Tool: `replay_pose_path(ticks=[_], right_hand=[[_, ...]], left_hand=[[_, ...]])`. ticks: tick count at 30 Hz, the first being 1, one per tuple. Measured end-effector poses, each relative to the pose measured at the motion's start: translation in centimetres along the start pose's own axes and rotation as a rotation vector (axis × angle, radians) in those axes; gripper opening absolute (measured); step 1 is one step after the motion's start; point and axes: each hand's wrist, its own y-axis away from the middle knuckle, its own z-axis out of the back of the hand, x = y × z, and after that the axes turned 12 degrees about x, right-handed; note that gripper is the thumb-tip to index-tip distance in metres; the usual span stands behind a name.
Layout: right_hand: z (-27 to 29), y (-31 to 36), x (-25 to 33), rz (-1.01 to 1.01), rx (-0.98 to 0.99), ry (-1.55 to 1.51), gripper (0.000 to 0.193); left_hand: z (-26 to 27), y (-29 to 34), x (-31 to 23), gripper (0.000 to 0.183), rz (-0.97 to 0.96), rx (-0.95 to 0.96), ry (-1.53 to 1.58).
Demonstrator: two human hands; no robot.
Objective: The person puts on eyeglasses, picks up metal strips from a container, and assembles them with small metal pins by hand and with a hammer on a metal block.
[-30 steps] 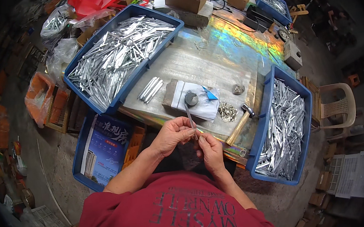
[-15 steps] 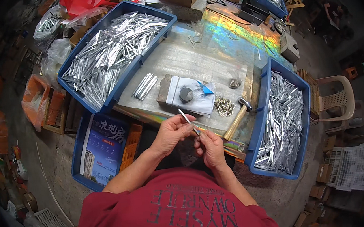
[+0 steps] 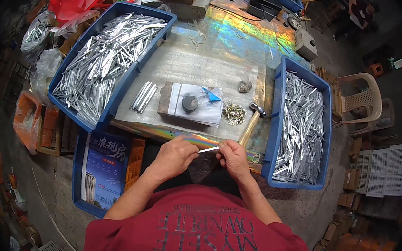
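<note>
A slim silvery metal rod (image 3: 208,149) lies level between my two hands, just off the table's near edge. My left hand (image 3: 177,155) grips one end, and the fingertips of my right hand (image 3: 232,156) pinch the other. Beyond them a grey block with white paper (image 3: 197,102) carries a dark round metal piece (image 3: 190,103). To its right are a heap of small brass-coloured pieces (image 3: 233,114) and a hammer (image 3: 254,121) with a wooden handle. Several matching rods (image 3: 143,97) lie in a row left of the block.
Blue bins heaped with metal rods stand left (image 3: 53,87) and right (image 3: 280,92) on the table. A lower blue bin (image 3: 76,190) holding a printed poster sits left of my arm. A plastic chair (image 3: 363,103) is at the right; another person (image 3: 359,13) is farther back.
The rod has swung from a steep slant to level, with my hands now farther apart at its ends. The whole scene has shifted a little left and up in view.
</note>
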Motion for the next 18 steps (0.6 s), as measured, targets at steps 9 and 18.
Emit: replay_pose_path(ticks=[9,18], right_hand=[[5.5,-4.6,-0.9,0.490,-0.528,1.397,0.014],[5.1,-4.3,-0.9,0.424,-0.560,1.415,0.019]], left_hand=[[-0.2,0.3,0.5,0.009,0.191,0.116,0.420],[-0.8,0.6,1.1,0.012,0.332,0.118,0.800]])
